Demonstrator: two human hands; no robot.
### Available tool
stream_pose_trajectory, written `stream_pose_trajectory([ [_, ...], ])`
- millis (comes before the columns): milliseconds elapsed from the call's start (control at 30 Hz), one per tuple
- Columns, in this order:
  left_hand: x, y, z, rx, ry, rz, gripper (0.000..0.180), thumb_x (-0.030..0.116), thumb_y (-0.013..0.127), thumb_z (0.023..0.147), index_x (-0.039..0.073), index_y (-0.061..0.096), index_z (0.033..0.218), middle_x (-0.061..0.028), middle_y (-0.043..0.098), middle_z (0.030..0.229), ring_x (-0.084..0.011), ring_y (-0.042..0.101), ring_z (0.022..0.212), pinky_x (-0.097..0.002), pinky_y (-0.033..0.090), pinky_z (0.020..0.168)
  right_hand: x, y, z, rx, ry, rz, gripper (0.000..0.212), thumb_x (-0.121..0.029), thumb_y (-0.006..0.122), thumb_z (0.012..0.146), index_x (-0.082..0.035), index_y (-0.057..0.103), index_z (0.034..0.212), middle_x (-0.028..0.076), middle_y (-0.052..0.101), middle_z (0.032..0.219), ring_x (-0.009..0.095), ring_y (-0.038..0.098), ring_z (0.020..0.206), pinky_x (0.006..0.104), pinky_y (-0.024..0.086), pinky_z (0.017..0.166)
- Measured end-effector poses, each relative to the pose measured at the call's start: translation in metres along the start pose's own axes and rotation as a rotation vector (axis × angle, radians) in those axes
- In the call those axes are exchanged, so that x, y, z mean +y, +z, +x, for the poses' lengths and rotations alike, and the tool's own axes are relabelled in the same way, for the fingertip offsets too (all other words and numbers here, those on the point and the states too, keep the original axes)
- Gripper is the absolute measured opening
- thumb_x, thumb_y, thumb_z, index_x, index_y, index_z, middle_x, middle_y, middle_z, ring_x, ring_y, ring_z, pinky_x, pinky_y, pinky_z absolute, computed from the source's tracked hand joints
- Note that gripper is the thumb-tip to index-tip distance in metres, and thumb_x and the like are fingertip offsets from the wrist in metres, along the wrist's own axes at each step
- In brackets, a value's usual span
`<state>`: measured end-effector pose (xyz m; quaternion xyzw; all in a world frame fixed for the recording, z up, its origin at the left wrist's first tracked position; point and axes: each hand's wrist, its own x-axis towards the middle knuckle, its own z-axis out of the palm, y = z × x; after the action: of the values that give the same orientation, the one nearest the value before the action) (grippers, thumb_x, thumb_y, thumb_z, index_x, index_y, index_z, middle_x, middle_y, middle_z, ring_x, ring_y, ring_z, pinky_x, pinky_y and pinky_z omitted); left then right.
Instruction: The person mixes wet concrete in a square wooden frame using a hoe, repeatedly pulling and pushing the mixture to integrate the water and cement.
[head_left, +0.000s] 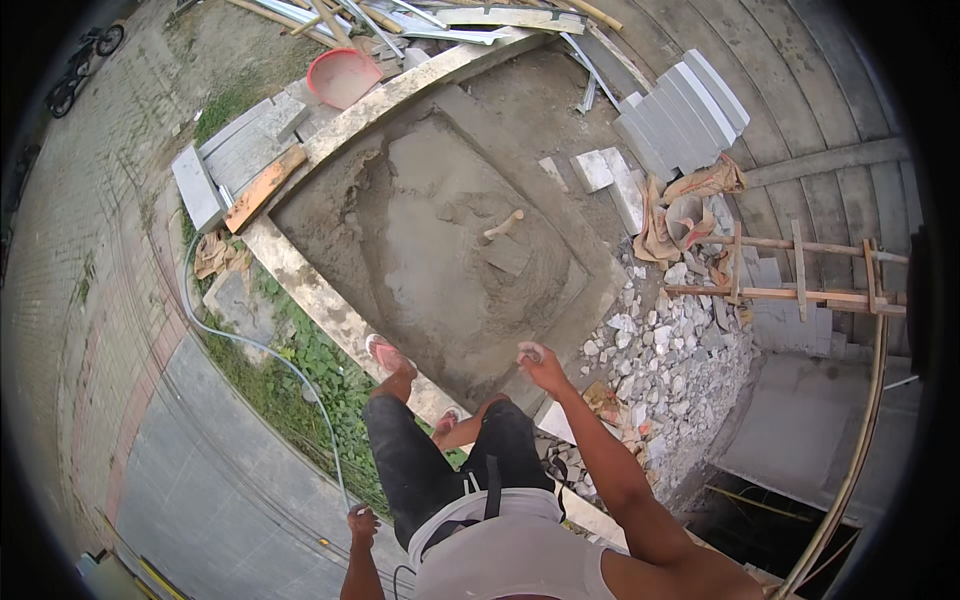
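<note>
Down at the lower left, the fingers of my left hand are curled round a thin grey hose. My right hand hangs in the air over the near right edge of a shallow bed of wet grey mortar; its fingers are loosely bent, with nothing visible in them. A tool that looks like a trowel lies on the mortar heap, its pale handle sticking up and its blade partly covered. The hose curves away to the left over grass and paving. My sandalled feet are at the bed's near wall.
A low concrete wall borders the bed, with a red basin beside it. Broken white rubble lies right, below stacked grey blocks and torn paper sacks. A wooden ladder and a dark opening are farther right.
</note>
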<state>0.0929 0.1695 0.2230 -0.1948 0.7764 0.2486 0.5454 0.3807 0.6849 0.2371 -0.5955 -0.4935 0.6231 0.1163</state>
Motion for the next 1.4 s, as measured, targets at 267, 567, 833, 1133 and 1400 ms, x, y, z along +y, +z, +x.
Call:
stream_pose_trajectory([
  [267,0.31,0.072,0.054,0.049,0.613,-0.268,0.035,0.015,0.055,0.097,0.008,0.053,0.131,-0.0001,0.059,0.07,-0.0075,0.054,0.057,-0.0228,0.038,0.046,-0.015,-0.147,0.02,0.272,0.035,-0.407,0.032,-0.015,0.066,0.086,-0.002,0.066,0.115,0.011,0.07,0.089,0.02,0.067,0.078,0.0337,0.052,0.072],
  [567,0.469,0.099,0.096,0.288,0.721,-0.5,0.038,0.022,0.059,0.098,0.007,0.056,0.132,0.0012,0.059,0.075,-0.0079,0.054,0.058,-0.0238,0.035,0.046,-0.027,-0.395,0.032,0.128,0.834,-0.624,0.029,-0.024,0.069,0.089,-0.006,0.069,0.112,0.006,0.071,0.089,0.018,0.065,0.071,0.0331,0.05,0.061],
  [833,0.366,0.154,-0.033,1.248,0.626,-0.71,0.042,0.024,0.056,0.098,0.007,0.054,0.136,0.0035,0.056,0.082,-0.0011,0.049,0.065,-0.0179,0.027,0.049,-0.222,-0.607,0.56,-0.55,0.426,-1.069,0.043,-0.032,0.073,0.085,-0.008,0.068,0.12,0.014,0.068,0.119,0.03,0.066,0.105,0.0403,0.052,0.09],
  [1133,0.594,0.675,0.068,0.006,0.264,-0.42,0.061,0.038,0.061,0.096,0.002,0.044,0.143,-0.0176,0.062,0.125,-0.028,0.058,0.118,-0.0418,0.051,0.092,-0.259,-0.274,0.833,-0.604,-0.162,-0.627,0.047,-0.032,0.06,0.096,-0.001,0.056,0.131,0.015,0.065,0.119,0.025,0.061,0.11,0.0352,0.046,0.097],
  [1400,0.594,0.834,0.222,-0.462,-0.304,-0.581,0.063,0.033,0.064,0.09,-0.005,0.042,0.136,-0.0241,0.056,0.127,-0.0338,0.064,0.108,-0.0495,0.056,0.09,0.039,-0.217,0.728,-0.655,0.572,-0.71,0.085,-0.062,0.053,0.094,-0.01,0.024,0.155,0.021,0.033,0.154,0.037,0.041,0.136,0.0615,0.039,0.102],
])
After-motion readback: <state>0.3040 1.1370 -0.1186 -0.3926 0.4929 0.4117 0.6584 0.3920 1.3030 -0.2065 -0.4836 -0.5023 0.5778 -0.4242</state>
